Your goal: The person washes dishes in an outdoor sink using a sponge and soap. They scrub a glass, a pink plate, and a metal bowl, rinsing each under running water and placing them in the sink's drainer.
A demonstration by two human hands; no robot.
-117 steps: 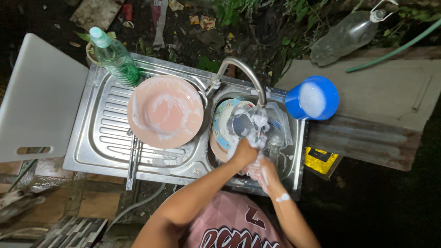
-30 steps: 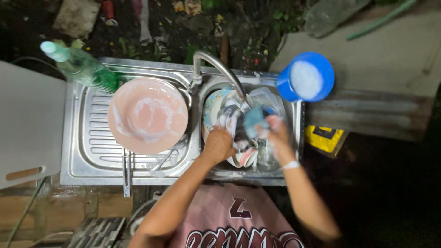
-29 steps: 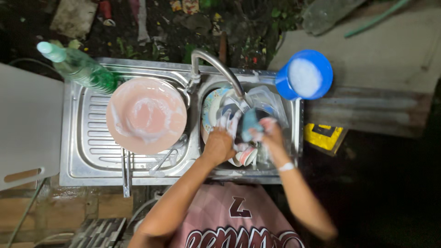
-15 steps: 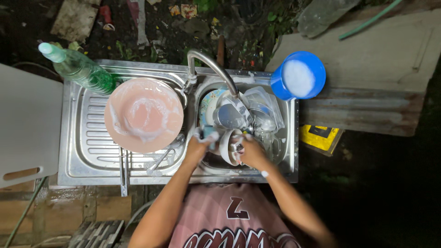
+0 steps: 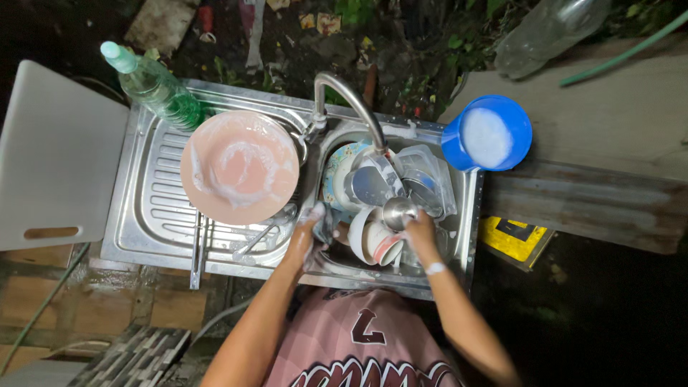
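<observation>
I see an outdoor dishwashing spot at night: a steel sink [image 5: 143, 215] with a tap [image 5: 351, 100], dishes piled in the basin, bare soil and weeds beyond its far edge.

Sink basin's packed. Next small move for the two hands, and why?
Probably lift the white cup clear of the pile. The right hand is on a small metal cup beside it, the left hand sits at the basin's left edge, and the sink basin is crowded, so working in place looks cramped.
</observation>
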